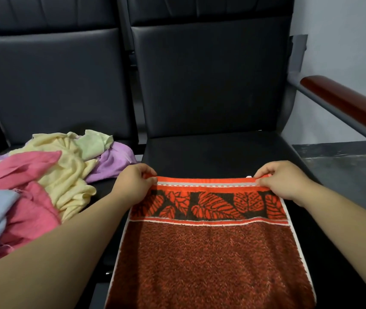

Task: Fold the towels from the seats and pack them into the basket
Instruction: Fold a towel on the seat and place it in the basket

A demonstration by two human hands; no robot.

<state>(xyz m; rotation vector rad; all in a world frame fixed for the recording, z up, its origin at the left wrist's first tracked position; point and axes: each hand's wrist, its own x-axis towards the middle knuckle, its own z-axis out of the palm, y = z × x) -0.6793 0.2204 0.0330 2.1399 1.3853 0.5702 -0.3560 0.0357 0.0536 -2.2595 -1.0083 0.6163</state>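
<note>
A red-and-brown towel (208, 248) with an orange leaf border lies spread flat on the right black seat (217, 150), reaching from mid-seat down to the frame's lower edge. My left hand (134, 182) pinches its far left corner. My right hand (282, 181) pinches its far right corner. Both hands hold the far edge just above the seat. A heap of loose towels (43, 186) in pink, yellow, pale green, purple and light blue sits on the left seat. No basket is in view.
Black seat backs (211, 81) rise behind both seats. A dark red wooden armrest (351, 108) on a grey metal bar runs along the right side. Beyond it are a pale wall and grey floor (344, 166).
</note>
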